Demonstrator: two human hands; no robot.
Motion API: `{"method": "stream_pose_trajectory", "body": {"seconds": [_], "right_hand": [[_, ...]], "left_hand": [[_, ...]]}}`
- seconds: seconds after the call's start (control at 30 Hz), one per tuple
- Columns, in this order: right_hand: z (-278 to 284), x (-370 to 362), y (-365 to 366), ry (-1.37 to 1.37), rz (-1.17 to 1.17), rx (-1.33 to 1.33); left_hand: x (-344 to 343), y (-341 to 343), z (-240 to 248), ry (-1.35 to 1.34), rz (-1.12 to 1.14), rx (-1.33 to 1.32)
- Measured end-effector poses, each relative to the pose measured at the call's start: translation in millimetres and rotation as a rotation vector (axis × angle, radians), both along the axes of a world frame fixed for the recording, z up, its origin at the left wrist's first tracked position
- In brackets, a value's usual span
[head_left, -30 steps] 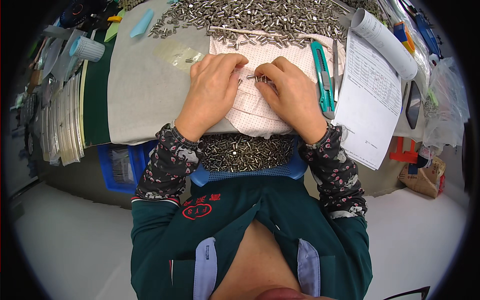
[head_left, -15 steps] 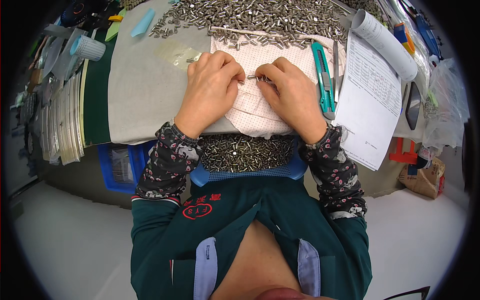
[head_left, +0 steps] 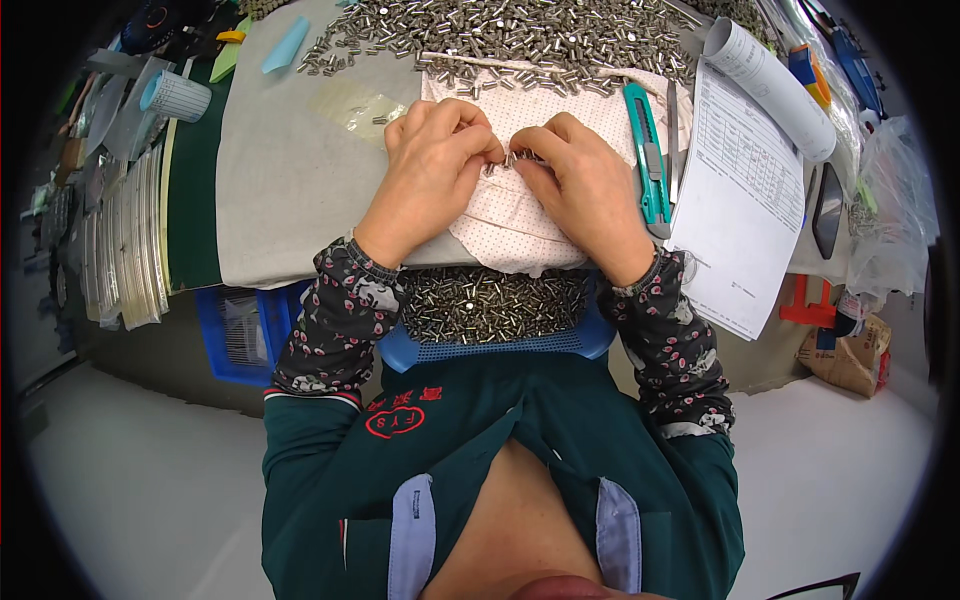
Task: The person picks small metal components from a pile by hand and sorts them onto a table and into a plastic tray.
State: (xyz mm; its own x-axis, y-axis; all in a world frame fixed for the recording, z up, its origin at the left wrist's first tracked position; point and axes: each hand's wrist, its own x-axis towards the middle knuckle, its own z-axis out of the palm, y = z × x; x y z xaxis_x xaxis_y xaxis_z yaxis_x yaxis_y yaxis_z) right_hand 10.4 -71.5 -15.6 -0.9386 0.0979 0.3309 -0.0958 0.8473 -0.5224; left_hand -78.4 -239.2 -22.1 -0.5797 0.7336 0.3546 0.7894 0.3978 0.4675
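Over a dotted pink cloth (head_left: 515, 225), my two hands work close together with curled fingers. My left hand (head_left: 430, 165) pinches small metal pins near its fingertips; a few show beneath the thumb and forefinger. My right hand (head_left: 585, 185) holds several short silvery metal pins (head_left: 524, 156) between thumb and fingers. The fingertips of both hands nearly meet. Beyond them a large heap of the same metal pins (head_left: 520, 40) spreads across the back of the table. Below the table's front edge, a blue basket (head_left: 470, 352) full of darker-looking metal pins rests at my lap.
Right of the cloth lie a green utility knife (head_left: 650, 165), a slim metal tool (head_left: 673, 150), printed sheets (head_left: 735, 200) and a paper roll (head_left: 770, 90). On the left are a patterned cup (head_left: 175, 97), a clear plastic bag (head_left: 362, 110) and a blue crate (head_left: 208, 335).
My left hand has moved slightly right, its fingertips now closer to the right hand's. More pins show under the left fingertips. The right hand stays nearly in place.
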Motion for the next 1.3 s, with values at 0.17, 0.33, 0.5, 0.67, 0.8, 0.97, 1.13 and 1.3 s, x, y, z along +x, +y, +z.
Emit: {"method": "stream_pose_trajectory", "body": {"seconds": [0.17,0.33,0.5,0.67,0.8,0.97,1.13,1.3], "right_hand": [[-0.2,0.6,3.0,0.015,0.031,-0.013],[0.3,1.0,2.8,-0.005,0.034,-0.012],[0.9,0.9,3.6,-0.012,0.038,-0.023],[1.1,0.5,4.6,-0.011,0.045,-0.026],[-4.6,0.0,14.5,-0.038,0.056,-0.189],[-8.9,0.8,21.8,-0.027,0.061,-0.367],[-9.3,0.9,20.5,-0.039,0.020,-0.346],[-4.1,2.3,6.8,-0.061,-0.031,-0.262]], "left_hand": [[-0.1,-7.9,5.5,-0.081,0.006,0.038],[1.1,-6.8,0.8,-0.053,0.015,0.013],[3.8,-6.3,3.8,-0.039,0.015,0.024],[4.2,-4.1,2.4,-0.028,0.037,0.014],[4.3,-5.7,3.4,-0.042,0.046,-0.043],[4.9,0.6,2.6,-0.050,0.057,0.141],[5.4,1.5,-2.5,0.000,0.022,0.077],[7.8,3.4,-4.6,0.023,0.035,0.070]]}}
